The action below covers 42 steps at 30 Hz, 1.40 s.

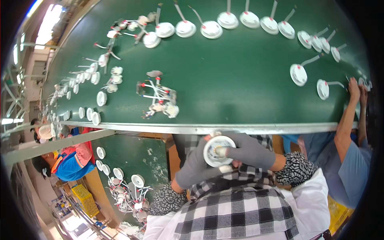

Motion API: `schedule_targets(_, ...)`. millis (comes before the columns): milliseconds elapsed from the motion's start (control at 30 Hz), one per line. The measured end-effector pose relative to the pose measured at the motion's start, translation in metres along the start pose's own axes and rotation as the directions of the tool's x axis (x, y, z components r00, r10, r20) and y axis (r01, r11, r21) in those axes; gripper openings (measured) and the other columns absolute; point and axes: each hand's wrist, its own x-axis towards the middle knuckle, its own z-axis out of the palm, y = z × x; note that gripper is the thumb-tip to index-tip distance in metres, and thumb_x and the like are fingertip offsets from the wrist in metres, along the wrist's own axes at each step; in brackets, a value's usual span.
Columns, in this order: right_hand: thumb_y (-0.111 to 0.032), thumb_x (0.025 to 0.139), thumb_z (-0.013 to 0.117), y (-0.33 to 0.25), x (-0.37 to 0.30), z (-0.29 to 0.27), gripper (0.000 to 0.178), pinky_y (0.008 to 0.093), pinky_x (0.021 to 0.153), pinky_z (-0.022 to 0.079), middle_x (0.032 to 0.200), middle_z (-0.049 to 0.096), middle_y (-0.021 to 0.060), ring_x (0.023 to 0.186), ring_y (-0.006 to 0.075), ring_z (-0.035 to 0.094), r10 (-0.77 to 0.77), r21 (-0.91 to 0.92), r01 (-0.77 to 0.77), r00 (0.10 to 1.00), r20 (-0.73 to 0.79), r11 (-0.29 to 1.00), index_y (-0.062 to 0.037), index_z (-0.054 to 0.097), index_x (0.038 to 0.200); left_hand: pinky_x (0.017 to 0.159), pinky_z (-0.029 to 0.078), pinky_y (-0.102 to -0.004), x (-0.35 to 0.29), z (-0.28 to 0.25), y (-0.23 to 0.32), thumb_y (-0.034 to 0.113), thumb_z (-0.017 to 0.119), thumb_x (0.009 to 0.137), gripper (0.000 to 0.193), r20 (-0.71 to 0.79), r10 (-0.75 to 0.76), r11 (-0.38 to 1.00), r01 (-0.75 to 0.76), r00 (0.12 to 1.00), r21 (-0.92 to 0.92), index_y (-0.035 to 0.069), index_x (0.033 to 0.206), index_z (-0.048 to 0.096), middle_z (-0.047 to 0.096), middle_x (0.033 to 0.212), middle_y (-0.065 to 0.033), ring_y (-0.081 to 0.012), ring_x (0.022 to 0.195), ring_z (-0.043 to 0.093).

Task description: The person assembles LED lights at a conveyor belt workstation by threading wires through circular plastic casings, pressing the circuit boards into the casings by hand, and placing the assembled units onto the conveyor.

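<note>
Above my lap, close to the bench's front edge, I hold a round white disc-shaped fitting (211, 159) with both hands. My left hand (195, 163), in a grey glove with pale fingertips, grips its left side and lower edge. My right hand (250, 150), gloved the same way, closes on it from the right, its thumb pressed on the disc's middle. The underside of the fitting and the fingers behind it are hidden. On the green bench ahead lies a tangled cluster of white cables with red connectors and whitish parts (160, 96).
Similar white discs with cables (211, 30) line the green bench (224, 76) in an arc. More discs (137, 181) and bundled parts rest on a lower green surface at my left. A co-worker's hands (354, 89) handle a piece at the far right. Another person (74, 164) is at left.
</note>
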Motion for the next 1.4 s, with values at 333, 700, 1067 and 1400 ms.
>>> schedule_targets(333, -0.002, 0.072, 0.067, 0.018, 0.022, -0.149, 0.035, 0.0359, 0.065, 0.048, 0.082, 0.055, 0.0089, 0.072, 0.0272, 0.057, -0.925, -0.989, -0.122, 0.361, -0.12, 0.081, -0.0069, 0.061, 0.107, 0.093, 0.043, -0.0362, 0.0, -0.042, -0.03, 0.017, 0.071, 0.08, 0.064, -0.599, 0.295, 0.924, -0.063, 0.744, 0.377, -0.003, 0.131, 0.038, 0.043, 0.119, -0.0169, -0.028, 0.108, 0.05)
schedule_targets(700, 0.004, 0.072, 0.058, 0.036, 0.017, -0.162, 0.055, 0.044, 0.084, 0.043, 0.095, 0.05, 0.0153, 0.091, 0.0334, 0.051, -0.884, -0.892, -0.452, 0.429, -0.187, -0.03, -0.0058, 0.052, 0.126, 0.093, 0.04, -0.0392, 0.06, -0.172, -0.037, 0.008, 0.063, 0.077, 0.028, -0.37, 0.644, 0.446, 0.064, 0.669, 0.893, 0.01, 0.105, 0.062, 0.055, 0.11, -0.0071, -0.0265, 0.109, 0.051)
schedule_targets(1067, -0.002, 0.079, 0.06, 0.008, 0.0, -0.08, 0.034, 0.0358, 0.066, 0.042, 0.081, 0.044, 0.0077, 0.074, 0.0238, 0.049, -0.842, -0.928, -0.142, 0.39, -0.372, 0.345, -0.0045, 0.058, 0.113, 0.08, 0.042, -0.0353, 0.049, -0.214, -0.016, 0.019, 0.07, 0.076, 0.012, -0.167, 0.621, 0.19, 0.06, 0.766, 0.98, 0.014, 0.087, 0.068, 0.057, 0.084, 0.0011, -0.0194, 0.084, 0.056)
schedule_targets(1400, -0.024, 0.092, 0.06, -0.028, 0.073, -0.015, 0.035, 0.027, 0.068, 0.045, 0.081, 0.054, 0.0006, 0.074, 0.0105, 0.055, -0.45, -0.234, 0.404, 0.871, -0.195, 0.884, -0.0018, 0.053, 0.118, 0.062, 0.041, -0.0266, 0.02, -0.134, -0.001, 0.02, 0.062, 0.092, 0.021, -0.354, 0.253, 0.963, -0.198, 0.9, 0.185, 0.003, 0.102, 0.07, 0.058, 0.07, 0.0055, -0.0071, 0.067, 0.049)
